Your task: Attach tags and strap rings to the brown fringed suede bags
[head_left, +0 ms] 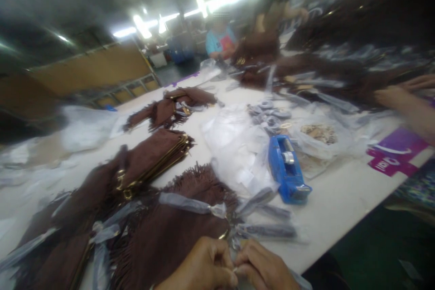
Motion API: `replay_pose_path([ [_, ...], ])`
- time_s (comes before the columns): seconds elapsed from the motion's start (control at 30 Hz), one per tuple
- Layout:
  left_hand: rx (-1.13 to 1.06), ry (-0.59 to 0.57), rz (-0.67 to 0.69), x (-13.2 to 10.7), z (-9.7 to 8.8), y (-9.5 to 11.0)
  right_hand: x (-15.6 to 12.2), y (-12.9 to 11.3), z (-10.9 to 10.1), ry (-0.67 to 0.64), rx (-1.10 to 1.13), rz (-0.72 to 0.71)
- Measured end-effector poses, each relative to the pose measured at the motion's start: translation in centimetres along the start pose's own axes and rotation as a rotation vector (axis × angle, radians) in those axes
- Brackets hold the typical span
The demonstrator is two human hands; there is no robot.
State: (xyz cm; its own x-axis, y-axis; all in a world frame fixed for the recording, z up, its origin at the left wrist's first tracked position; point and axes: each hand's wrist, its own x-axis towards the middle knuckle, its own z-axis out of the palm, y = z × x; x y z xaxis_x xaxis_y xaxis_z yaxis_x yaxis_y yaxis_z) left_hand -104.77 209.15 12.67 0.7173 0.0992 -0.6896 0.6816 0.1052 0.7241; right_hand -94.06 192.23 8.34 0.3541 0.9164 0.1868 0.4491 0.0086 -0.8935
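At the bottom edge, my left hand (pixel 204 263) and my right hand (pixel 263 265) meet with fingertips pinched together. Clear plastic wrap (pixel 235 241) runs into the gap between them, and a small pale bit shows at the fingertips. Just beyond lies a brown fringed suede bag (pixel 170 231), flat on the white table, with gold metal near its right corner. A strap end wrapped in plastic (pixel 185 203) lies across the bag. Dark strap pieces in plastic (pixel 268 230) lie to the right of my fingers. Motion blurs the details.
A blue tape dispenser (pixel 288 170) stands beside white plastic bags (pixel 234 149). Behind it are grey rolls (pixel 268 115) and a bag of small gold parts (pixel 319 133). Brown bags are stacked at left (pixel 156 158). Another person's arm (pixel 408 104) reaches in at right; others work further back.
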Motion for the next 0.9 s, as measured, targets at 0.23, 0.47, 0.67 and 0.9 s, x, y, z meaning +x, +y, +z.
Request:
replay_pose_path([
  [0.23, 0.45, 0.163, 0.181, -0.7, 0.3, 1.4, 0.5, -1.1, -0.4, -0.044, 0.229, 0.313],
  [0.47, 0.768, 0.239, 0.364, -0.8, -0.2, 3.7, 1.4, -0.1, 0.1, 0.02, 0.504, 0.498],
  [0.67, 1.154, 0.344, 0.485, 1.0, -3.8, 4.9, 3.6, 2.2, -2.1, 0.16, 0.324, 0.395],
  [0.9, 1.365, 0.339, 0.383, 3.1, -4.6, 4.1, 5.9, 4.6, -2.0, 0.115, 0.428, 0.274],
])
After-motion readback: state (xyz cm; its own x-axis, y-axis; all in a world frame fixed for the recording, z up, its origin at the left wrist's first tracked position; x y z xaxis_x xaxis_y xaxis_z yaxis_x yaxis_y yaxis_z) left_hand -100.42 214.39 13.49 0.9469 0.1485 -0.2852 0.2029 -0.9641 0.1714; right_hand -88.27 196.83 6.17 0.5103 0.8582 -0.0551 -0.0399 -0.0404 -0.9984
